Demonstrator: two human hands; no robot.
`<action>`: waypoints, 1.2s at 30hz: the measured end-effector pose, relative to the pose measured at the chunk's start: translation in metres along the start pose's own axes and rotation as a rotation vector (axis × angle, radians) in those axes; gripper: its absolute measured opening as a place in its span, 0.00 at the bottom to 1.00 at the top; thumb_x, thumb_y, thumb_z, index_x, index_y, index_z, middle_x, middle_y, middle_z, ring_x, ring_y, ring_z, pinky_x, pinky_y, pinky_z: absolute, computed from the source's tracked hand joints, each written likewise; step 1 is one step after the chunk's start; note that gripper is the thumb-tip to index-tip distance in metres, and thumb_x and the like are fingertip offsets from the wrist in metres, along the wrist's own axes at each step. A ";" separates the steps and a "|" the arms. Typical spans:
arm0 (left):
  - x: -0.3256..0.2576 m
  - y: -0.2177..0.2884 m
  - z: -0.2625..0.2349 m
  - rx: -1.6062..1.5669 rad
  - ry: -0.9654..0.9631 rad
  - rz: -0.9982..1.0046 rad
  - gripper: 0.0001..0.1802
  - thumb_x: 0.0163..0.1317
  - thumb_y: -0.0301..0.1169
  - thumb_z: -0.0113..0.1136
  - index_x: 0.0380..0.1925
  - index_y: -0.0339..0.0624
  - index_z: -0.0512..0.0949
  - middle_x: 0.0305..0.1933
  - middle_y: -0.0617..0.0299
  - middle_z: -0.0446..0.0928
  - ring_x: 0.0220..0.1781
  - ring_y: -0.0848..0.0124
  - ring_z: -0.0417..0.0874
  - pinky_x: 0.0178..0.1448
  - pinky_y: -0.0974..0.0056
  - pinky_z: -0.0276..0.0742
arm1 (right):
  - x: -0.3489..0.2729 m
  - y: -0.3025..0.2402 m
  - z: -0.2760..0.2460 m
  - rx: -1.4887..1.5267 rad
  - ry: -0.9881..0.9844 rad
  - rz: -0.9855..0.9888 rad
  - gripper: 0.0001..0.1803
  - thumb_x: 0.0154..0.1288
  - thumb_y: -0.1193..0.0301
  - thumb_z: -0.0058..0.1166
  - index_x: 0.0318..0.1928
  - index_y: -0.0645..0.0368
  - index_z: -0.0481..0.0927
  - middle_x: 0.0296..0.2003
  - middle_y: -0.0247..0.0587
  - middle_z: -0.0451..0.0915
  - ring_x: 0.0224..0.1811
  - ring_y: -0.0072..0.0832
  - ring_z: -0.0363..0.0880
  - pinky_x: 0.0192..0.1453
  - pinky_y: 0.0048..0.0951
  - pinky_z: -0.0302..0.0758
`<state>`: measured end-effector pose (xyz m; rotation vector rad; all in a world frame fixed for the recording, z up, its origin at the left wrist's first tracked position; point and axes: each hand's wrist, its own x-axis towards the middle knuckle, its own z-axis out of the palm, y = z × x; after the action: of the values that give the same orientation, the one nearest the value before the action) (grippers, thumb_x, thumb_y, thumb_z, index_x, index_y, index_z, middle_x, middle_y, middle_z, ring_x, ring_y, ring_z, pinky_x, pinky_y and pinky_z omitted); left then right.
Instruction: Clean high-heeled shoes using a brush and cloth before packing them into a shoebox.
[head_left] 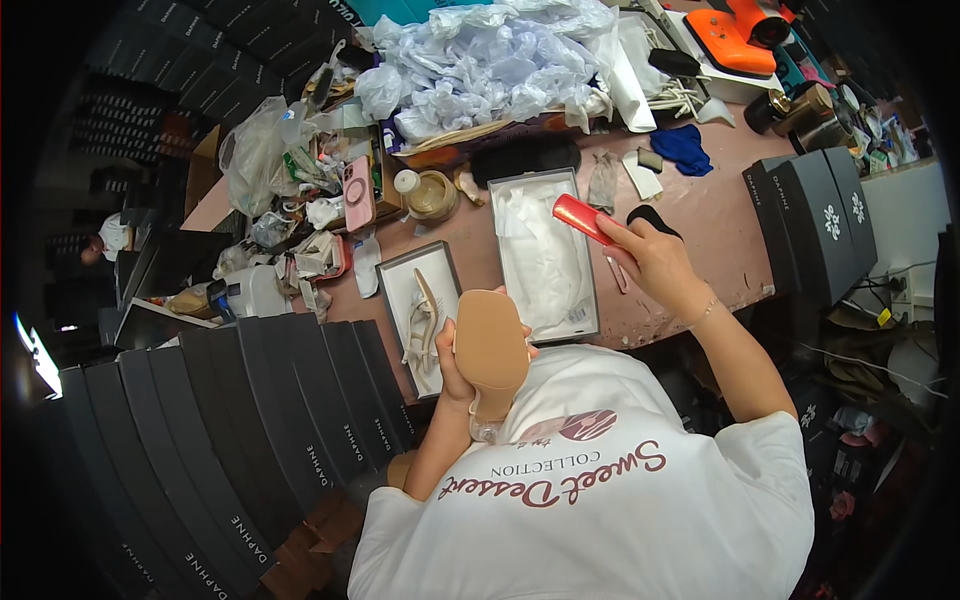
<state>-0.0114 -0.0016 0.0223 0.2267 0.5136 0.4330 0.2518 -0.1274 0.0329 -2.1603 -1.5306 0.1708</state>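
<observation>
Head view shows a person at a pinkish-brown desk (725, 262), a shoe in one hand and a slim object in the other. The left hand (455, 375) grasps a sandal (492, 345) close to the torso, thumb along one edge and fingertips showing at the opposite edge. Its tan sole is turned upward and the toe end points at the desk; held by its sides, the shoe probably stays steady while most of the sole is left uncovered. The right hand (655, 268) is closed around one end of a glossy red bar-shaped tool (582, 220), raised over the desk and well apart from the sandal. That grip leaves the far end free, perhaps so it can be aimed; its exact kind is unclear.

Beneath the tool sits an open shoe box (537, 178) lined with white tissue paper (545, 255), likely there as cushioning. Just beside it, a second sandal (431, 302) lies on its side in a shallow dark-edged tray (397, 287), which presumably keeps it off the cluttered surface. A glass jar (434, 198) stands near both containers, apparently within easy reach. Dark shoe boxes (270, 400) are packed upright in a row at the left, perhaps to save room.
</observation>
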 end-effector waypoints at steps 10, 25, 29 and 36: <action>0.004 0.006 0.001 0.173 -0.095 -0.017 0.47 0.62 0.63 0.34 0.69 0.37 0.52 0.44 0.43 0.77 0.42 0.54 0.82 0.45 0.51 0.81 | -0.016 -0.031 0.022 0.464 -0.076 0.117 0.23 0.63 0.69 0.57 0.59 0.53 0.74 0.29 0.48 0.75 0.29 0.40 0.75 0.35 0.34 0.72; 0.116 0.009 -0.040 0.434 0.002 0.269 0.32 0.67 0.48 0.37 0.64 0.37 0.63 0.61 0.49 0.69 0.62 0.59 0.71 0.64 0.60 0.68 | -0.006 -0.052 0.039 0.718 -0.108 0.243 0.23 0.65 0.71 0.55 0.60 0.58 0.72 0.37 0.49 0.79 0.37 0.34 0.76 0.44 0.30 0.72; 0.101 0.020 -0.071 1.112 0.207 0.545 0.30 0.62 0.28 0.48 0.65 0.36 0.61 0.65 0.50 0.66 0.67 0.61 0.65 0.69 0.62 0.59 | -0.008 -0.040 0.039 0.694 -0.064 0.228 0.22 0.65 0.72 0.55 0.59 0.59 0.73 0.37 0.48 0.79 0.35 0.30 0.77 0.43 0.28 0.73; 0.000 0.060 -0.185 1.971 0.619 0.118 0.45 0.48 0.23 0.57 0.68 0.34 0.52 0.65 0.38 0.60 0.63 0.48 0.66 0.63 0.53 0.65 | -0.035 -0.012 0.070 0.818 -0.080 0.427 0.21 0.66 0.72 0.55 0.59 0.60 0.73 0.39 0.44 0.80 0.36 0.21 0.74 0.43 0.22 0.72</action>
<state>-0.1284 0.0699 -0.1161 2.0637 1.4179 -0.0614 0.2025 -0.1349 -0.0287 -1.7566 -0.7832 0.8653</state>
